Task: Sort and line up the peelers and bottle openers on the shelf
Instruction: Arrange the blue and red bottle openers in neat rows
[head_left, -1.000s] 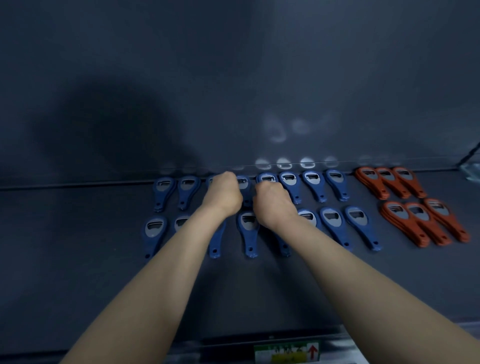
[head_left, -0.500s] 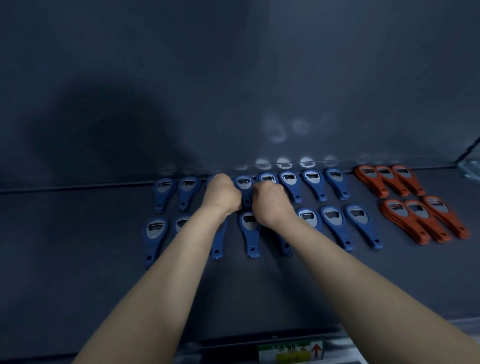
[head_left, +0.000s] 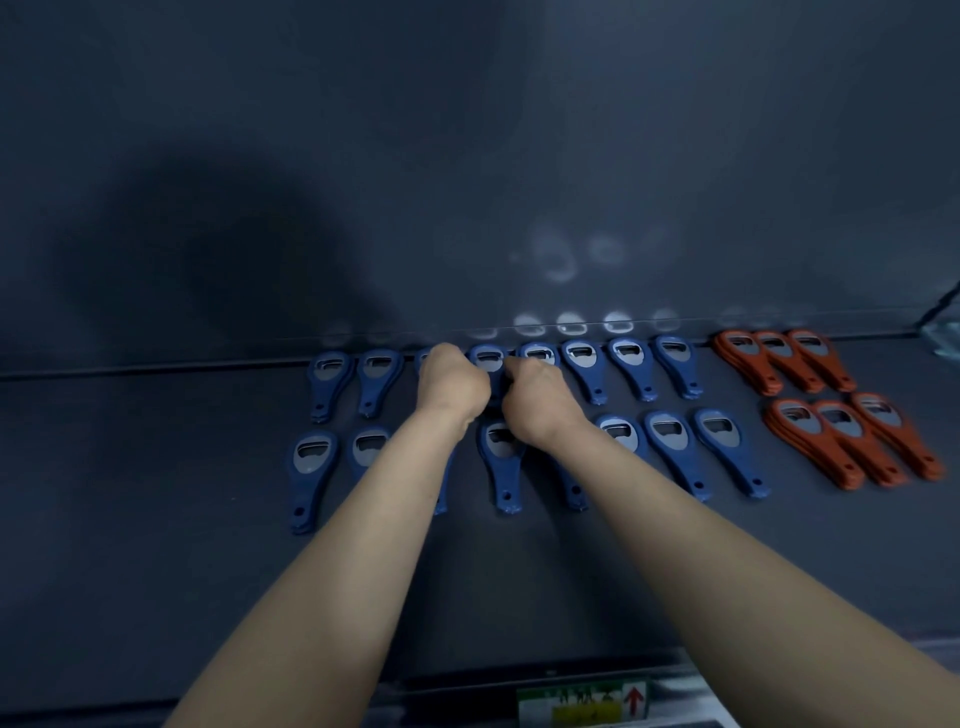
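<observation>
Blue bottle openers (head_left: 584, 364) lie in two rows on the dark shelf (head_left: 156, 493), heads toward the back wall. To their right, orange bottle openers (head_left: 836, 436) lie in two rows of stacks. Both my hands are at the middle of the back row with fingers curled. My left hand (head_left: 452, 387) and my right hand (head_left: 540, 402) close in from either side on one blue opener (head_left: 488, 358), whose handle runs down between them. My fingertips are hidden behind my knuckles. My left hand covers most of the neighbouring opener on its left. No peelers are in view.
The shelf's back wall (head_left: 467, 182) rises right behind the back row. A glass divider (head_left: 940, 312) stands at the far right. A price label (head_left: 582, 704) sits on the front rail. The left part of the shelf holds no items.
Both hands have crept a little toward the back wall and stayed together. The head of the blue opener between them shows more fully now.
</observation>
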